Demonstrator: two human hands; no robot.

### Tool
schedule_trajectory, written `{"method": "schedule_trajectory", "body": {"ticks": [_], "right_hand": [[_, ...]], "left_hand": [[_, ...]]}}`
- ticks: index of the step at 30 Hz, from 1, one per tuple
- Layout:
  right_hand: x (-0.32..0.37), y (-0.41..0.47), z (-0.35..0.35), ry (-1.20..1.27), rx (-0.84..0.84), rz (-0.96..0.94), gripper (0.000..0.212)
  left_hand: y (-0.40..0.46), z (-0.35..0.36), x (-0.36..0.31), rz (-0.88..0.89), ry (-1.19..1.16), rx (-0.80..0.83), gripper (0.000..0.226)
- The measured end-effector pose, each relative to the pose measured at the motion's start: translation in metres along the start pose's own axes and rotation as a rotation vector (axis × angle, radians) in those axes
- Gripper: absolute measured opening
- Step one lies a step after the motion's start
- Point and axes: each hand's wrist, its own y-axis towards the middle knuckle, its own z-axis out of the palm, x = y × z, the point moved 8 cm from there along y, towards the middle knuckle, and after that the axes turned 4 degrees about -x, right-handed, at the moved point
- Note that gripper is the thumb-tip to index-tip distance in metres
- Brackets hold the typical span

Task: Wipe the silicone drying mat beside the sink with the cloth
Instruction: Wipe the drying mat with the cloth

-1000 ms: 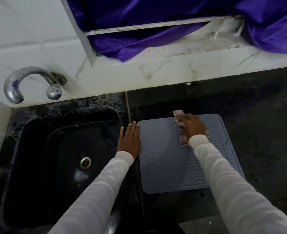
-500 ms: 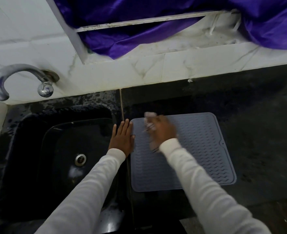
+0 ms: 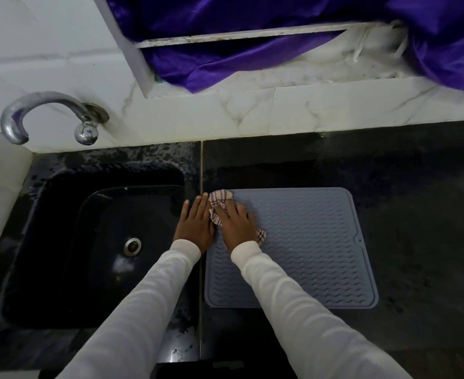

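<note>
One head-worn wide-angle view looks steeply down from above and close in, facing the tiled wall (image 3: 334, 110), over the sink (image 3: 61, 242) and dark table (image 3: 416, 214).

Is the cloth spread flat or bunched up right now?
Bunched up. The cloth shows as crumpled folds poking out on both sides of the right hand pressing it on the mat.
</note>
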Motion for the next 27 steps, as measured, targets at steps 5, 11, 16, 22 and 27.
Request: {"method": "schedule_trajectory", "body": {"ticks": [5,11,16,22,27], "right_hand": [[-0.021,-0.006,-0.010,-0.020,0.079,0.017,0.067],[-0.101,-0.027,-0.025,-0.090,0.111,0.198,0.064],[-0.146,-0.045,-0.040,-0.175,0.110,0.325,0.069],[-0.167,-0.047,-0.064,-0.007,0.005,0.605,0.049],[-0.072,-0.024,-0.058,0.170,-0.145,0.442,0.042]], "left_hand": [[0.001,-0.001,0.009,-0.036,-0.092,-0.026,0.066],[0.001,-0.004,0.009,-0.021,-0.117,-0.013,0.073],[0.000,-0.005,0.010,0.011,-0.097,0.004,0.062],[0.007,-0.010,0.009,0.073,-0.110,0.048,0.065],[0.007,-0.013,0.008,0.121,-0.097,0.033,0.066]]}}
